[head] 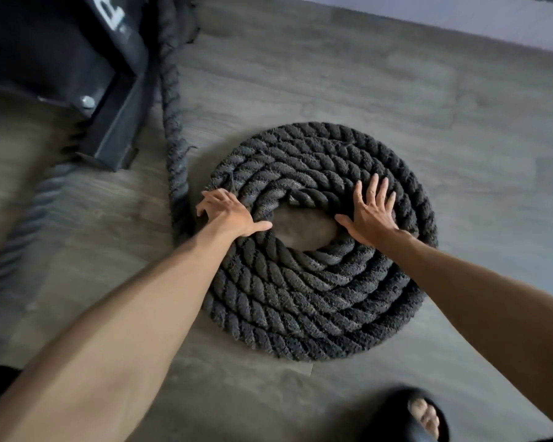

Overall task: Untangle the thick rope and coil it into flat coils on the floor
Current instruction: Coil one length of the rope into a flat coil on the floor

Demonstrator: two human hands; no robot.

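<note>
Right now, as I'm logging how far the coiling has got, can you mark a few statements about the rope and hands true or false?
1. The thick rope lies in a flat coil on the floor. True.
2. The right hand is clenched in a fist above the coil. False: it lies flat on the coil with its fingers spread.
3. A loose stretch runs from the coil's left side up past the black metal frame. True.
4. The coil's centre is packed with rope. False: bare floor shows in the middle.
5. The left hand is off the rope. False: it rests on the coil's left edge.
</note>
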